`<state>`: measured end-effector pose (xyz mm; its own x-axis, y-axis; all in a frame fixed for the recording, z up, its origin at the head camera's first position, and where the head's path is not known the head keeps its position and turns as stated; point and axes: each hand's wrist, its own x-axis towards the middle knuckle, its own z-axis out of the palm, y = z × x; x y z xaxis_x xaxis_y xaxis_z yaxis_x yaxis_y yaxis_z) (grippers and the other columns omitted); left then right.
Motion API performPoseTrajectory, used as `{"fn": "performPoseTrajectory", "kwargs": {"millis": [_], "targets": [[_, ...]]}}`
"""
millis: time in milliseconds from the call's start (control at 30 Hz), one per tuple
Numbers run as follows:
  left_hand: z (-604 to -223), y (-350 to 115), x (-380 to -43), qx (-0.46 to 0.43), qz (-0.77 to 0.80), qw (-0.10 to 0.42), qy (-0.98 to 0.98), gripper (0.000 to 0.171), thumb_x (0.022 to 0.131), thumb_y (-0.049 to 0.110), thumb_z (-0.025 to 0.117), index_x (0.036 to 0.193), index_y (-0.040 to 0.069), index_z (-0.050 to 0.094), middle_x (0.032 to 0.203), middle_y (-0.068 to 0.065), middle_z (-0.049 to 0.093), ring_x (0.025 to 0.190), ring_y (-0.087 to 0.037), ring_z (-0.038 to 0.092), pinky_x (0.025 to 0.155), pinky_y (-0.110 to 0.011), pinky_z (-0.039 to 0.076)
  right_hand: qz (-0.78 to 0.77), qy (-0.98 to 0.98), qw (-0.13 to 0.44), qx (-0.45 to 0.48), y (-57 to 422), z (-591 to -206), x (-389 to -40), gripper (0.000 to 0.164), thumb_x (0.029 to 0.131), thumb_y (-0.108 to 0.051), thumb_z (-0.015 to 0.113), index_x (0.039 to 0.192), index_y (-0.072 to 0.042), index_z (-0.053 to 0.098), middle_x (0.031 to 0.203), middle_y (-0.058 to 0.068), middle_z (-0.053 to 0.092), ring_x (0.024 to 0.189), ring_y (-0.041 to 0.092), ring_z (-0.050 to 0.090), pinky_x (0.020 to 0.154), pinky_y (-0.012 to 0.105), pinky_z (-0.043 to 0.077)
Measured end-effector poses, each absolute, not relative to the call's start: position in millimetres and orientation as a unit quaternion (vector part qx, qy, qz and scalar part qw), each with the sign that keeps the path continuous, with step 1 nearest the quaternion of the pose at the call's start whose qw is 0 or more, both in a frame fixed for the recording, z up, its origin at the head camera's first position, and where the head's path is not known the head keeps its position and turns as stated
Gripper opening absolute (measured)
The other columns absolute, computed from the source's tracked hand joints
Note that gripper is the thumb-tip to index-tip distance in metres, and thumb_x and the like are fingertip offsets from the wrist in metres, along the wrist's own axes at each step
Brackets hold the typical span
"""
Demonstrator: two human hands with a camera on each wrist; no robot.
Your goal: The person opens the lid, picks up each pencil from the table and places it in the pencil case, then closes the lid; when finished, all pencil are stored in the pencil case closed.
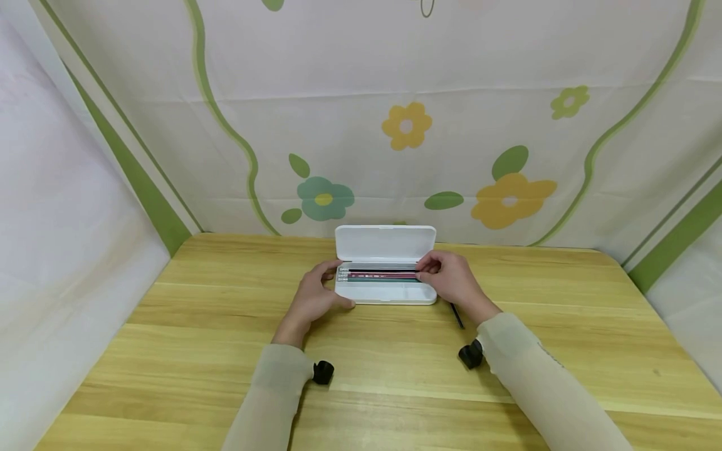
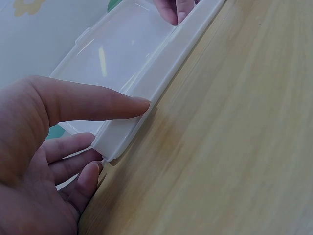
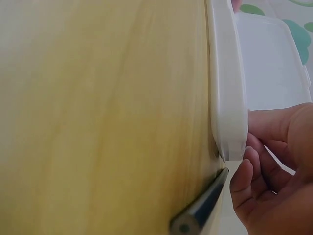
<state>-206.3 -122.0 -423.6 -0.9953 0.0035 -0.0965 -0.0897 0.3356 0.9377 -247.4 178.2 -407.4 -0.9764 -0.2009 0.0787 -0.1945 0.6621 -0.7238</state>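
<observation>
A white pencil case (image 1: pixel 385 294) stands with its lid (image 1: pixel 385 242) raised at the back of the table. Inside lie several pencils (image 1: pixel 380 275), dark, pinkish red and teal, their eraser ends to the left. My left hand (image 1: pixel 313 294) grips the case's left end, thumb (image 2: pixel 122 105) on the front wall and fingers around the end. At the other end, my right hand (image 1: pixel 451 275) pinches at the right ends of the pencils with curled fingers. In the right wrist view the case wall hides those fingertips (image 3: pixel 259 122). A dark pencil (image 3: pixel 198 210) lies on the table beside the case's right corner.
The wooden table (image 1: pixel 389 388) runs up to a flowered cloth (image 1: pixel 350 125) just behind the raised lid. White cloth (image 1: pixel 68 188) hangs at the left side too. A small black camera (image 1: pixel 323 373) sits on the left wrist, another camera (image 1: pixel 470 355) on the right.
</observation>
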Motion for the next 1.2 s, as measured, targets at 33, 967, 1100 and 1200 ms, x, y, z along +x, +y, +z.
{"fn": "performPoseTrajectory", "kwargs": {"millis": [33,967,1100,1200], "targets": [[-423.5,-121.7,-206.4,-0.027,0.576,0.04,0.816,0.097,0.065,-0.001,0.092,0.155,0.015,0.058,0.153,-0.011,0.06,0.135,-0.033,0.051,0.114,-0.051,0.044,-0.395,0.912,0.001,-0.108,178.5,-407.4,-247.4,0.009,0.097,-0.013,0.078,0.104,-0.008,0.079,0.097,0.007,0.076,0.087,0.019,0.066,0.08,0.033,0.054],[-419.6,-120.1,-204.7,-0.042,0.556,0.04,0.829,0.096,0.064,-0.002,0.092,0.153,0.014,0.059,0.146,-0.015,0.06,0.135,-0.035,0.05,0.117,-0.053,0.043,-0.516,0.854,0.042,-0.053,241.0,-374.6,-179.9,0.036,0.101,-0.033,0.077,0.123,-0.006,0.073,0.108,0.008,0.074,0.092,0.02,0.068,0.075,0.031,0.06],[-418.8,-118.8,-205.5,-0.049,0.553,0.044,0.831,0.096,0.065,-0.001,0.092,0.153,0.015,0.059,0.147,-0.014,0.06,0.136,-0.034,0.05,0.117,-0.053,0.043,-0.53,0.845,0.06,-0.034,246.6,-382.6,-173.0,0.038,0.099,-0.03,0.079,0.123,-0.002,0.072,0.105,0.008,0.074,0.089,0.019,0.068,0.073,0.031,0.061],[-418.4,-118.1,-205.7,-0.051,0.553,0.046,0.83,0.096,0.065,-0.001,0.092,0.154,0.015,0.059,0.148,-0.014,0.059,0.136,-0.035,0.05,0.118,-0.054,0.043,-0.546,0.834,0.082,-0.017,249.5,-389.8,-169.9,0.04,0.098,-0.028,0.081,0.124,0.001,0.07,0.102,0.007,0.074,0.085,0.017,0.068,0.071,0.031,0.061]]}}
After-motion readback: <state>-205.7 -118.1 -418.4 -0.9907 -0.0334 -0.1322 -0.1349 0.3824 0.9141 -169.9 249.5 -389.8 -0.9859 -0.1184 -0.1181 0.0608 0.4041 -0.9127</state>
